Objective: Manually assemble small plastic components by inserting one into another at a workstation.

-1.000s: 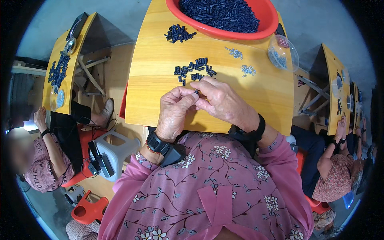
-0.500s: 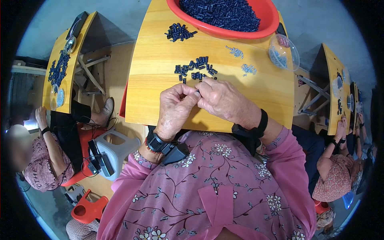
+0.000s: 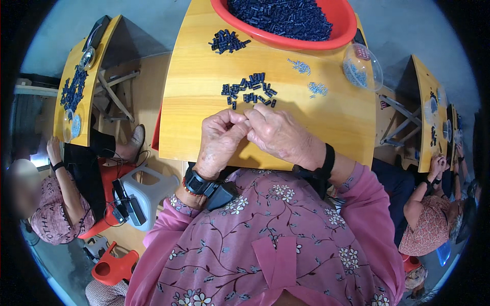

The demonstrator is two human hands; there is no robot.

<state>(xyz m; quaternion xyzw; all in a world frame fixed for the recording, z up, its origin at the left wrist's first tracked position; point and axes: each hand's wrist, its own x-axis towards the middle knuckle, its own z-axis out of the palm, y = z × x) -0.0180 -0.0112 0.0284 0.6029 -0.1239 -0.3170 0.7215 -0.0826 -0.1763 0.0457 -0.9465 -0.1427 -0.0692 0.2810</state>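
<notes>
**Small dark parts worked at fingertips over yellow counter**

Yellow wooden counter [image 3: 204, 127] fills the view, concrete floor around it; other people sit at like counters to left and right. Red basin [image 3: 337, 38] at the far edge, heaped with small dark blue-black pieces. Loose cluster of dark pieces [image 3: 249, 92] lies mid-counter, just beyond the hands; a second small pile [image 3: 228, 41] near the basin. Two scatters of tiny pale parts [image 3: 317, 89] and a clear dish [image 3: 361, 69] to the right.

Left hand [image 3: 220, 140] and right hand [image 3: 279, 135] meet over the near half of the counter, fingertips touching. Each hand's grip is pinched together, seemingly on one small piece, which the fingers hide; cannot confirm its shape.

Judgement: the pieces look light, rigid and short, likely plastic. Not fragile, but easy to drop or flick away. Best taken by fingertip pinch across the short sides, one at a time.
</notes>
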